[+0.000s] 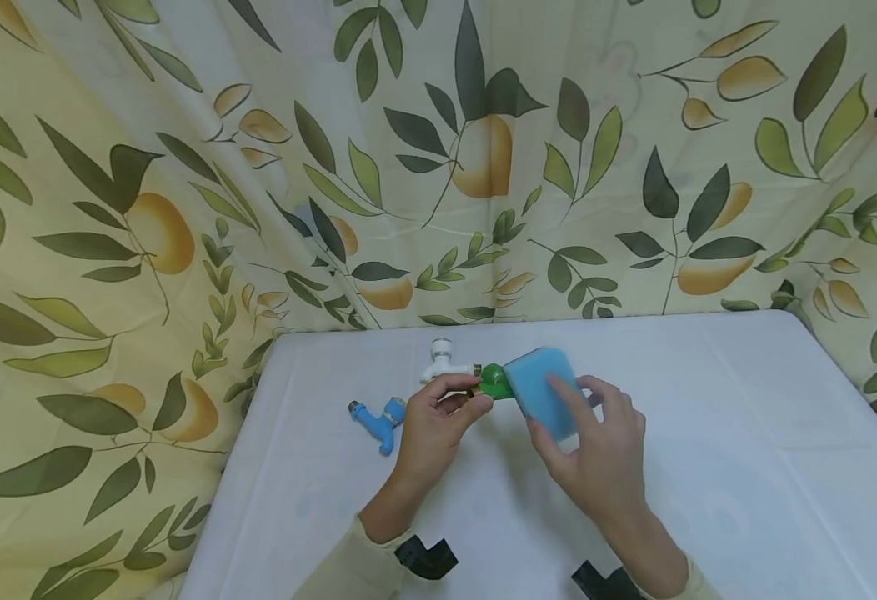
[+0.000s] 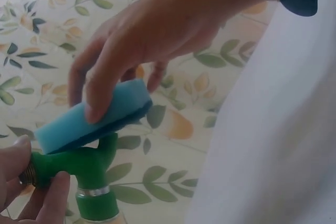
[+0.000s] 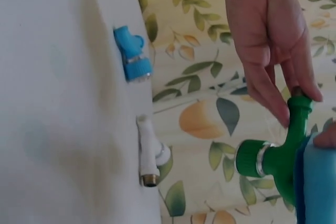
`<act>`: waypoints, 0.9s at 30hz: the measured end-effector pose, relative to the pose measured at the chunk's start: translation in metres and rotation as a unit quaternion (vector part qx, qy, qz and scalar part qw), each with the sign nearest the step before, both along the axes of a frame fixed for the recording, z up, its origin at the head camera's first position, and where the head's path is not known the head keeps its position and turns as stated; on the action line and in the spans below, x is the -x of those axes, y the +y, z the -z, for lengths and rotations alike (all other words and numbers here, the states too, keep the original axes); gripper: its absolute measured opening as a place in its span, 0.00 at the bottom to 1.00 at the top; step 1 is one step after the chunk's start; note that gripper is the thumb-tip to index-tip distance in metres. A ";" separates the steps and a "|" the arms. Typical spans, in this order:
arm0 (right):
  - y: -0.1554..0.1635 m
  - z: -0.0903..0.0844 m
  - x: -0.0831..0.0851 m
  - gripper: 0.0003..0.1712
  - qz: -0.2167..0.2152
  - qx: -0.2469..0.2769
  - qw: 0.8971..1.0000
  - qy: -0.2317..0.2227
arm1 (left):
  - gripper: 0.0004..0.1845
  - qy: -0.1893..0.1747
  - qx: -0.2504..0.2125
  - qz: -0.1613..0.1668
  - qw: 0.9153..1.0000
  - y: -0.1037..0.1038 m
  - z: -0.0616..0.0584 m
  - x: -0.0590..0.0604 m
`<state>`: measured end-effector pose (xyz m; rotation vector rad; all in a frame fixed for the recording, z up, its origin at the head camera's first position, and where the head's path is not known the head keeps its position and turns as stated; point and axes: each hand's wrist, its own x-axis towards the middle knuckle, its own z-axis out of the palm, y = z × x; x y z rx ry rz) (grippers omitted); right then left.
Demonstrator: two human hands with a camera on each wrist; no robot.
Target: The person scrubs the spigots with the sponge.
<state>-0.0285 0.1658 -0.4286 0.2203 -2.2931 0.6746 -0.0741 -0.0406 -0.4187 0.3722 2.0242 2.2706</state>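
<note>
My left hand [image 1: 438, 425] pinches a green faucet [image 1: 495, 383] by its threaded end and holds it above the table. In the left wrist view the faucet [image 2: 84, 169] shows its threads between the fingers, with its green knob turned downward. A light blue sponge [image 1: 547, 392] with a darker blue layer underneath is gripped by my right hand [image 1: 603, 446], thumb on one side and fingers on the other. The sponge [image 2: 97, 116] lies with its dark side against the faucet's body. Part of the faucet is hidden behind the sponge in the head view.
On the white table [image 1: 724, 467], a blue faucet [image 1: 380, 422] lies left of my left hand. A white faucet [image 1: 444, 362] lies just beyond that hand. Behind the table's far edge hangs a leaf-patterned curtain [image 1: 438, 242].
</note>
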 end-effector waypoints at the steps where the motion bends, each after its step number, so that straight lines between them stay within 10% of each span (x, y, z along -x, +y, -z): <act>1: 0.000 0.000 -0.001 0.32 -0.010 0.000 1.000 -0.001 | 0.19 0.000 -0.010 0.006 1.000 0.000 0.000 0.000; 18: 0.000 0.001 -0.003 0.33 -0.028 -0.007 1.000 -0.009 | 0.22 -0.019 -0.002 0.032 0.999 -0.001 0.000 0.002; 27: 0.008 0.001 -0.001 0.33 -0.019 -0.016 0.999 -0.029 | 0.22 0.043 0.007 0.028 0.999 -0.002 0.003 0.004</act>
